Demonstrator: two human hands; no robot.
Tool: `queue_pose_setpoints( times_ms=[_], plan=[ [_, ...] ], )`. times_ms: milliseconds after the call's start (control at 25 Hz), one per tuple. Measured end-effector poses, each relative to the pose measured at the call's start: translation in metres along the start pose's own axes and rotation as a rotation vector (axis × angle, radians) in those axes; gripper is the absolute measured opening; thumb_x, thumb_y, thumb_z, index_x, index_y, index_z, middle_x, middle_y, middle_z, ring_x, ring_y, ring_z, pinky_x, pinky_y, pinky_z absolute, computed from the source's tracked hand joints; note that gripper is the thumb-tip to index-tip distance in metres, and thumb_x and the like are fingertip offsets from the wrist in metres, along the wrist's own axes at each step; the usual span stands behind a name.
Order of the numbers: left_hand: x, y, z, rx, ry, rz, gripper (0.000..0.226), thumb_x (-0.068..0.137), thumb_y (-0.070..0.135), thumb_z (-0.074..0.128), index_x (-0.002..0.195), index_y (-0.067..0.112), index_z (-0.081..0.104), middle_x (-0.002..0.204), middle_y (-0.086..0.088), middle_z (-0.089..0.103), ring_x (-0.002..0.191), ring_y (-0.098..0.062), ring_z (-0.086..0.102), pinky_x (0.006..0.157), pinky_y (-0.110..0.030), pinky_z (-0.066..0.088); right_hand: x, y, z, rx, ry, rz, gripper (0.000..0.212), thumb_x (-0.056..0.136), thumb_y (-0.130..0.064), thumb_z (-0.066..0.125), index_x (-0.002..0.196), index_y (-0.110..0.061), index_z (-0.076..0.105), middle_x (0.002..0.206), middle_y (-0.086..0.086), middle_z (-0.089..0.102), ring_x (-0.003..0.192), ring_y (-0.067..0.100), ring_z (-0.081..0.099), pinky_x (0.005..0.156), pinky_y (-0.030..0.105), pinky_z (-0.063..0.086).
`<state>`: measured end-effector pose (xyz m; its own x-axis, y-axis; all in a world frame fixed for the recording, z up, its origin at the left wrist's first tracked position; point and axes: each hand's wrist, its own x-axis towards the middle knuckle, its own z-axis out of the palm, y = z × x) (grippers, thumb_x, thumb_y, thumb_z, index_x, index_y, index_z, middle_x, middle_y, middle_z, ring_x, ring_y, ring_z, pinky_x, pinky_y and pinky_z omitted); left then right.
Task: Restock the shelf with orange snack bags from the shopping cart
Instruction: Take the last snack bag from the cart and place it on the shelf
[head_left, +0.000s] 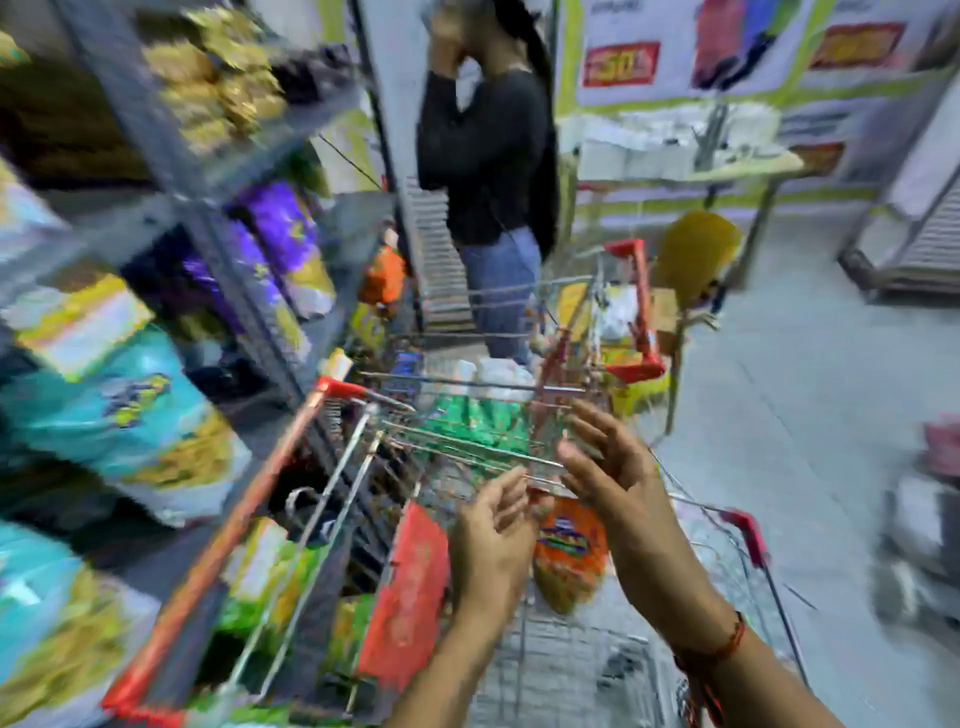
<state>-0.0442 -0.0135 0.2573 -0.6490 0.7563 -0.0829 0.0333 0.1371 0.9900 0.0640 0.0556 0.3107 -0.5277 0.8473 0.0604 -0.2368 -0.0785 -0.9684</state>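
Note:
The frame is blurred by motion. An orange snack bag (570, 551) lies in the wire shopping cart (291, 462), low in the basket between my two hands. My left hand (493, 540) hovers just left of the bag, fingers apart, holding nothing. My right hand (602, 457) is above and right of the bag, palm turned inward, fingers spread and empty. Another orange bag (383, 275) sits at the far end of the shelf (171, 135) on the left.
The shelf carries purple, teal and yellow bags (140, 410). A person in a black top (488, 156) stands beyond the cart. A second cart (631, 312) and a yellow chair (696, 254) are behind it. Green packs (483, 421) fill the cart's front.

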Motion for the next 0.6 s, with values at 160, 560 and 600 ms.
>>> queue_pose_setpoints(
  times_ms=[160, 560, 600],
  plan=[
    [0.048, -0.140, 0.050, 0.138, -0.054, -0.431, 0.049, 0.076, -0.003, 0.073, 0.123, 0.002, 0.058, 0.121, -0.026, 0.065, 0.104, -0.034, 0.065, 0.098, -0.050, 0.050, 0.016, 0.130, -0.112, -0.202, 0.175, 0.400, 0.042, 0.087, -0.001, 0.068, 0.122, -0.021, 0.059, 0.133, 0.009, 0.060, 0.114, 0.024, 0.060, 0.083, 0.025, 0.052],
    [0.141, -0.343, 0.100, 0.438, -0.349, -0.683, 0.076, 0.066, 0.007, 0.082, 0.133, 0.015, 0.047, 0.116, 0.005, 0.056, 0.105, -0.019, 0.057, 0.066, -0.010, 0.044, 0.063, 0.380, -0.200, -0.601, -0.073, 0.864, 0.077, 0.072, 0.003, 0.079, 0.140, -0.011, 0.047, 0.141, 0.006, 0.052, 0.127, 0.022, 0.050, 0.109, 0.040, 0.042],
    [0.144, -0.356, 0.097, 0.445, -0.364, -0.681, 0.068, 0.063, 0.007, 0.084, 0.123, 0.014, 0.054, 0.110, 0.004, 0.060, 0.102, -0.021, 0.058, 0.061, -0.003, 0.043, 0.063, 0.394, -0.200, -0.595, -0.063, 0.870, 0.078, 0.071, 0.002, 0.081, 0.140, -0.009, 0.047, 0.139, 0.006, 0.053, 0.126, 0.023, 0.051, 0.109, 0.043, 0.043]
  ],
)
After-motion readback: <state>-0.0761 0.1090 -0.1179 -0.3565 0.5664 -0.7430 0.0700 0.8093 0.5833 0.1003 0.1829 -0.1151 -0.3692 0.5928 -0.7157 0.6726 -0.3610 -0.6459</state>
